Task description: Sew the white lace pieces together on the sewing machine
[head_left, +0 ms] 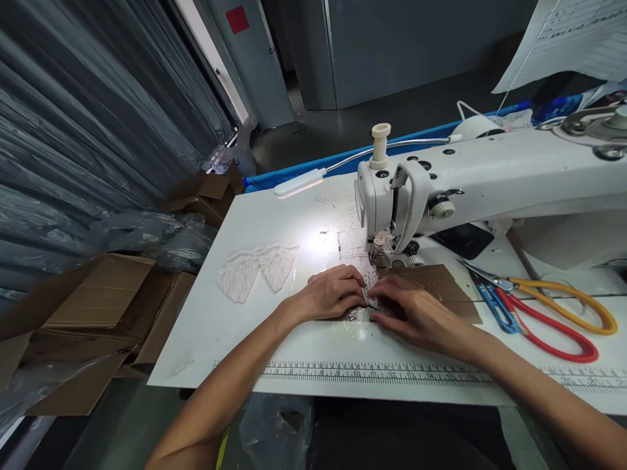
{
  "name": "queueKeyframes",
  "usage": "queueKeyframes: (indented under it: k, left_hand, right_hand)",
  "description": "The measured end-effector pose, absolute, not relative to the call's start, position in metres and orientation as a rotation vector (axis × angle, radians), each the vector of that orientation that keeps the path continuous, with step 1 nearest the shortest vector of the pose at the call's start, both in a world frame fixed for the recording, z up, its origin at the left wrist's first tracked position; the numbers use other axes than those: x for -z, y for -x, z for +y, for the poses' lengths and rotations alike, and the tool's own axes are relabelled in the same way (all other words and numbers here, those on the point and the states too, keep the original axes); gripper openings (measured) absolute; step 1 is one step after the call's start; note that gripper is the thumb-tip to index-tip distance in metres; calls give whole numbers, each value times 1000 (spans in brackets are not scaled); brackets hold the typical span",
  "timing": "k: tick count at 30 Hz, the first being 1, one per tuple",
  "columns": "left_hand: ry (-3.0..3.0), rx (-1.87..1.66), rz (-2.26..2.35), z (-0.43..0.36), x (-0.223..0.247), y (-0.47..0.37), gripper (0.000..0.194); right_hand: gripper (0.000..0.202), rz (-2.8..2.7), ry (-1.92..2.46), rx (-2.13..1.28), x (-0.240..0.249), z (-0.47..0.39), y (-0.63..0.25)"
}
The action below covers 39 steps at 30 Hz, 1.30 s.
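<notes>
A strip of white lace (371, 281) lies under the needle end of a white sewing machine (490, 176). My left hand (337, 292) presses on its left side with curled fingers. From the right, my right hand (416, 312) pinches the lace between thumb and fingers, just in front of the presser foot. The fingertips partly cover the lace, and a ribbed edge of it shows between the hands. A brown plate (441, 287) lies on the bed beside my right hand. Two joined lace cups (259, 267) lie flat to the left.
Red-handled scissors (558, 333), yellow-handled scissors (573, 300) and blue thread snips (497, 310) lie at right. A lit lamp (300, 184) hangs over the white table (206, 346), which has a printed ruler (337, 373) along its front. Cardboard boxes (98, 307) stand at left.
</notes>
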<state>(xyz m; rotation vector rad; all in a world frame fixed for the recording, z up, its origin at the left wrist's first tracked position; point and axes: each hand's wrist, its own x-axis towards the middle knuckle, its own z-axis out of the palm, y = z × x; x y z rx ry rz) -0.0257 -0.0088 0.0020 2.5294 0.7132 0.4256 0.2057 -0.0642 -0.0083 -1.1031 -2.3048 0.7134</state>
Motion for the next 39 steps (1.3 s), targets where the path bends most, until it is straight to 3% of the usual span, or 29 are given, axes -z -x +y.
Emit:
queueKeyframes:
  k: [18, 24, 27, 32, 39]
  left_hand:
    - [-2385, -491, 774, -11, 4, 28, 14]
    - [-2472, -556, 809, -18, 4, 23, 40]
    - [-2542, -665, 836, -22, 7, 19, 24]
    - [-2546, -1034, 1019, -21, 9, 13, 23]
    - [-2662, -884, 1035, -23, 14, 7, 21]
  right_hand:
    - [18, -2237, 1112, -635, 24, -62, -195]
    - [19, -2118, 1074, -726, 23, -61, -194]
    - [19, -1970, 1096, -800, 20, -59, -198]
    - [30, -2031, 1151, -520, 20, -63, -205]
    - [41, -2434, 1094, -350, 26, -79, -199]
